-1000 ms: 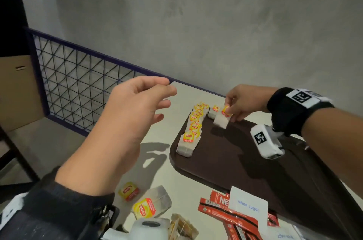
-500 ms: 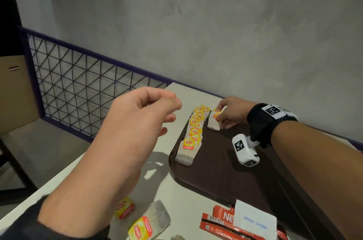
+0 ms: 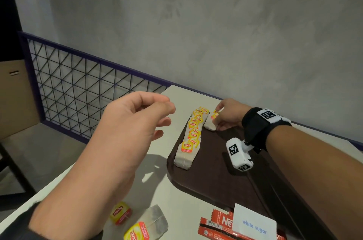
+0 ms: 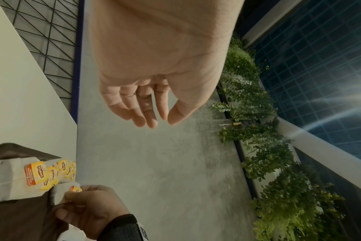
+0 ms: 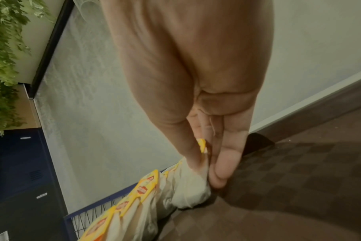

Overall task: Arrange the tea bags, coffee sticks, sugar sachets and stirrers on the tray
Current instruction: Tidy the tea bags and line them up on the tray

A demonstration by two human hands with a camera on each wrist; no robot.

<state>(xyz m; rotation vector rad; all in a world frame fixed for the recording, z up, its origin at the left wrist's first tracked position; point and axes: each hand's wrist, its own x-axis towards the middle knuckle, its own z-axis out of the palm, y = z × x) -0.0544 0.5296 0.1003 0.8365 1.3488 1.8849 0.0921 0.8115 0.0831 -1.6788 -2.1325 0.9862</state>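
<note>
Tea bags laid on the brown tray [image 3: 225, 180].
A row of tea bags [image 3: 191, 137] lined its left edge; my right hand [image 3: 228, 116] pinched one tea bag [image 3: 210, 122] beside them, while my left hand [image 3: 125, 131] hung loosely curled, empty.

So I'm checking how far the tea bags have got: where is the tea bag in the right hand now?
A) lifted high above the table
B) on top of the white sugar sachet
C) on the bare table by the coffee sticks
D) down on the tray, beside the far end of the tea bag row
D: the right hand pinches a tea bag resting on the tray, beside the row of tea bags.
</note>
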